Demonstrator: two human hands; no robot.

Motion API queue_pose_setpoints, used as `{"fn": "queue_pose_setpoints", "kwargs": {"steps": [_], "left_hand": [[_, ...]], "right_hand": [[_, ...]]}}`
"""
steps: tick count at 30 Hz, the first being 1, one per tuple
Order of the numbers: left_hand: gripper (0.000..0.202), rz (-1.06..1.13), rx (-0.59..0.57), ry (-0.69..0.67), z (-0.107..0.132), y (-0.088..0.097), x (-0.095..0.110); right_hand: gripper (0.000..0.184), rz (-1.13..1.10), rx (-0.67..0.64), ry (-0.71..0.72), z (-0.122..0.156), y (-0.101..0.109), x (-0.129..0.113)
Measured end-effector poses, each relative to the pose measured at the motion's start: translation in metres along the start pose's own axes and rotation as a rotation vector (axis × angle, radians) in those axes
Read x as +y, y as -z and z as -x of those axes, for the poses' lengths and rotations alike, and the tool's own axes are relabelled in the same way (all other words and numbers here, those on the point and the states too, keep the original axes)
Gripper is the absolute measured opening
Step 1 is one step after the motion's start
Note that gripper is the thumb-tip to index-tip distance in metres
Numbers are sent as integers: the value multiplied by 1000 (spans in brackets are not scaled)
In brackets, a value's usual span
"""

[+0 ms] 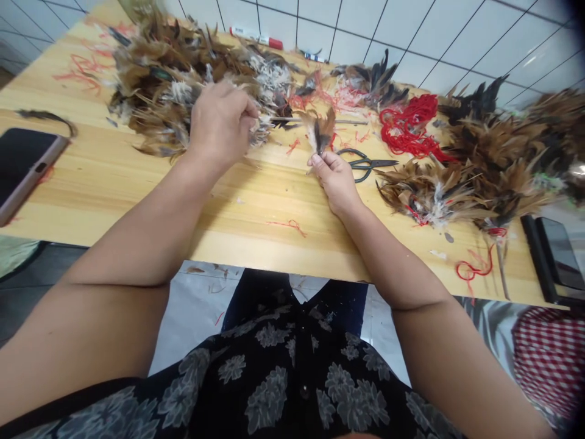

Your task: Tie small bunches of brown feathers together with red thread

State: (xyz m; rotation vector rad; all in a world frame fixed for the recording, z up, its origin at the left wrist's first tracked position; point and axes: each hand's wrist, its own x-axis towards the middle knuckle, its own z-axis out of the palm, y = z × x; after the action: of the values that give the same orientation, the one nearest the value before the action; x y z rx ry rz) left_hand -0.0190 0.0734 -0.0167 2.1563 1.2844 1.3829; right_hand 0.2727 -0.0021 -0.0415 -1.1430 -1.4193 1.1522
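My right hand pinches the base of a small bunch of feathers, brown, white and dark, which stands tips up from the fingers. Beside that hand lie black-handled scissors, blades pointing right. My left hand is over the right part of a big pile of loose brown and grey feathers. Its fingers are curled together, slightly blurred, and what they hold, if anything, cannot be made out. A thin stick lies behind the small bunch.
Red string lies heaped behind the scissors. Tied feather bunches cover the right side of the wooden table. A red-capped marker lies by the tiled wall. Phones rest at the left and right edges.
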Motion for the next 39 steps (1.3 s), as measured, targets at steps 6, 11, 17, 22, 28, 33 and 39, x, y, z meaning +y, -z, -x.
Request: {"fn": "queue_pose_setpoints", "kwargs": {"steps": [6,11,17,22,28,33,39], "left_hand": [[48,-13,34,56,0,12,-1],[45,-46,38,58,-5,5,-40],[3,-306,-172,15,-4,8,-42],[10,-518,-231,14,0,16,-20],[34,-480,-169,-57,3,-16,-53],[59,-447,-106,-90,7,-37,-75],[35,-357,-64,-185,7,-40,-91]], "right_hand": [[82,29,14,8,0,0,-1],[79,38,15,22,0,-1,1],[82,-33,19,15,2,-2,0],[83,-60,23,33,2,-1,3],[66,-24,29,45,1,-2,5],[51,-12,38,47,1,-2,5],[30,-25,55,26,1,-4,2]]}}
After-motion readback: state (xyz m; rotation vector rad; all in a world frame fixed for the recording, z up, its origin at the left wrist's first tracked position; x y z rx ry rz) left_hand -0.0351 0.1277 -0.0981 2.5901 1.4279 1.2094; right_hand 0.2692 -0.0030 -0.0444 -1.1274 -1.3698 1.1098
